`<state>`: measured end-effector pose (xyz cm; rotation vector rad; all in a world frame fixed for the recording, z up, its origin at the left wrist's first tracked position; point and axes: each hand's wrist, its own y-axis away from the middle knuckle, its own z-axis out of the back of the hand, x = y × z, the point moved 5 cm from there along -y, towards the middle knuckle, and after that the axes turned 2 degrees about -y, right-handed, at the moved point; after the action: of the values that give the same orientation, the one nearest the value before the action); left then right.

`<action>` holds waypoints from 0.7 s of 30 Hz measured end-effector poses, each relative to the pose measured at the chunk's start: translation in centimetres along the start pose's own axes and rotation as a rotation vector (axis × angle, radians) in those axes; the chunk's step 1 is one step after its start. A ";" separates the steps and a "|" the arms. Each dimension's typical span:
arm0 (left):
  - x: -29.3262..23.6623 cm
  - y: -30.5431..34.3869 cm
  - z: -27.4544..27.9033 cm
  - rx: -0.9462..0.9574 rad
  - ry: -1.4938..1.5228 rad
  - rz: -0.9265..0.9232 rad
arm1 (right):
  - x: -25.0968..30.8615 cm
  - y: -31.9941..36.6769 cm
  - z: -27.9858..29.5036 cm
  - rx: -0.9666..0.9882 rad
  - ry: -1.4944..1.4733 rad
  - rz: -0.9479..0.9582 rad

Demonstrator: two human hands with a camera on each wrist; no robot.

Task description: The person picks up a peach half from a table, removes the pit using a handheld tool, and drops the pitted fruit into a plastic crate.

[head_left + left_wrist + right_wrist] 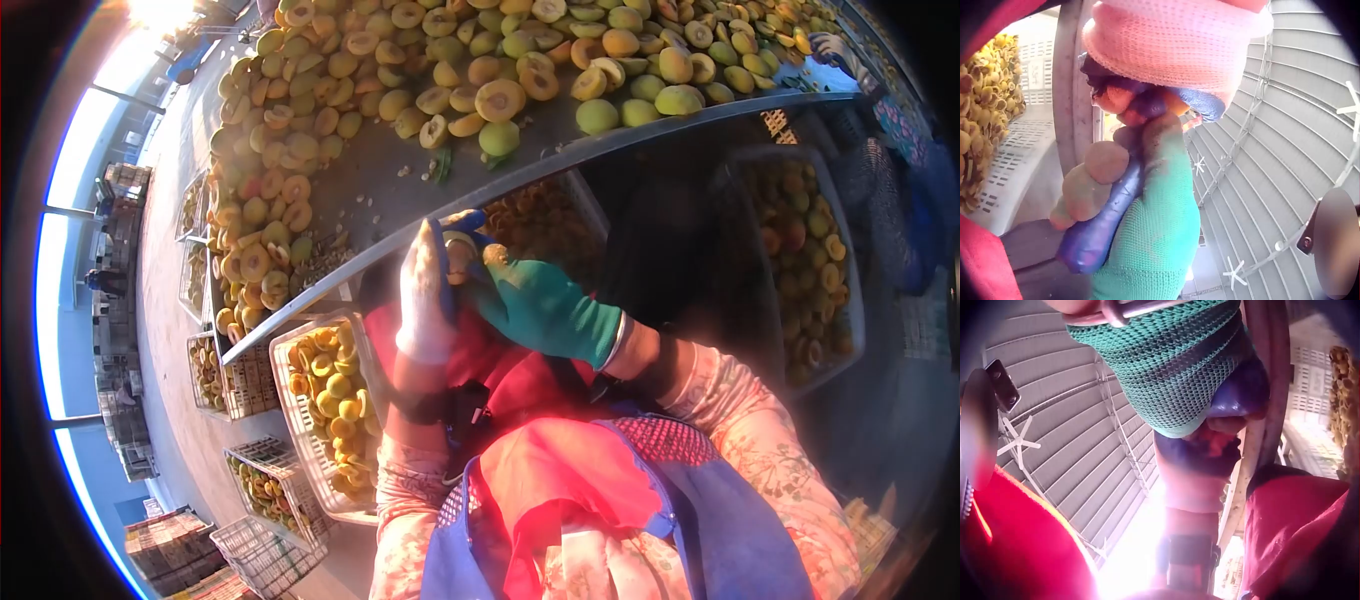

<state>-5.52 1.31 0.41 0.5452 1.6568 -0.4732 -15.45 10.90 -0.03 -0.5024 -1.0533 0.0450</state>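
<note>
My two gloved hands meet in front of my body, just below the table edge in the head view. The left hand wears a white glove with blue on the finger side. It grips a piece of orange fruit, mostly covered by fingers. My right hand, in a green glove with blue on the inside, comes in from the other side with curled fingers. Its fingertips are stained brown and pinch at the same fruit. In the right wrist view, orange-red shows between the two gloves. I cannot tell whether the right palm holds anything else.
Halved yellow-green fruit is heaped on the metal table, whose raised edge runs before me. Crates of fruit halves stand at the left, under the table and at the right. Another gloved hand works at the far right.
</note>
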 end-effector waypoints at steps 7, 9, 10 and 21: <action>0.6 0.3 0.3 0.005 -0.005 0.067 | 0.6 0.2 0.1 0.250 0.078 0.101; 0.3 0.4 0.0 -0.048 0.046 0.147 | -0.1 -0.1 -0.6 0.139 -0.185 0.037; 0.1 0.5 -0.2 -0.076 0.072 0.187 | -0.3 -0.3 -0.7 0.084 -0.317 0.005; 0.8 1.3 -0.3 -0.030 0.157 0.007 | 1.7 1.7 -0.4 0.653 -1.437 -0.941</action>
<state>-5.05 2.59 -0.35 0.5778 1.8085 -0.4080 -13.89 12.74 0.53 0.8272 -2.4511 -0.1052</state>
